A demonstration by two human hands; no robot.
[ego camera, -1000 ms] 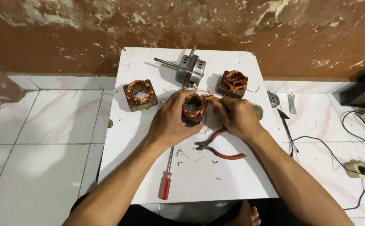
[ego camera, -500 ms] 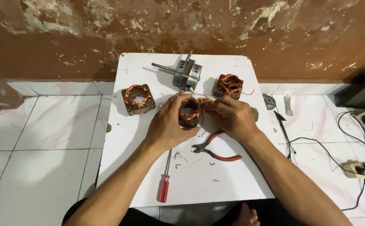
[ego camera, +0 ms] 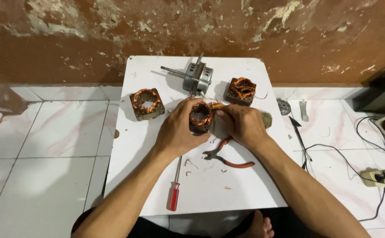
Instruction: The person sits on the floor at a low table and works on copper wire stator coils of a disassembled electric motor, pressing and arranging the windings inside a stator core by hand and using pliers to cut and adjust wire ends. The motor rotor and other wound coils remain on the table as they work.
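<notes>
1. We see the left hand closed around a motor stator with copper windings, gripping it from its 9 o'clock side near the middle of the white table.
2. The right hand is at the 3 o'clock side of this stator, its fingertips pinched at the upper edge; what exactly they pinch, we cannot tell. Both hands are close together, with the stator between them.
3. At 10 o'clock from the hands a second stator lies flat on the table, well apart.
4. At 1 o'clock a third stator stands near the far edge, thin wires coming out of it.
5. At 12 o'clock lies a grey motor housing with shaft, the shaft pointing to 9 o'clock.
6. At 5 o'clock, just below the right hand, lie pliers with red handles.
7. At 6 o'clock, beside the left forearm, lies a screwdriver with red handle.
</notes>
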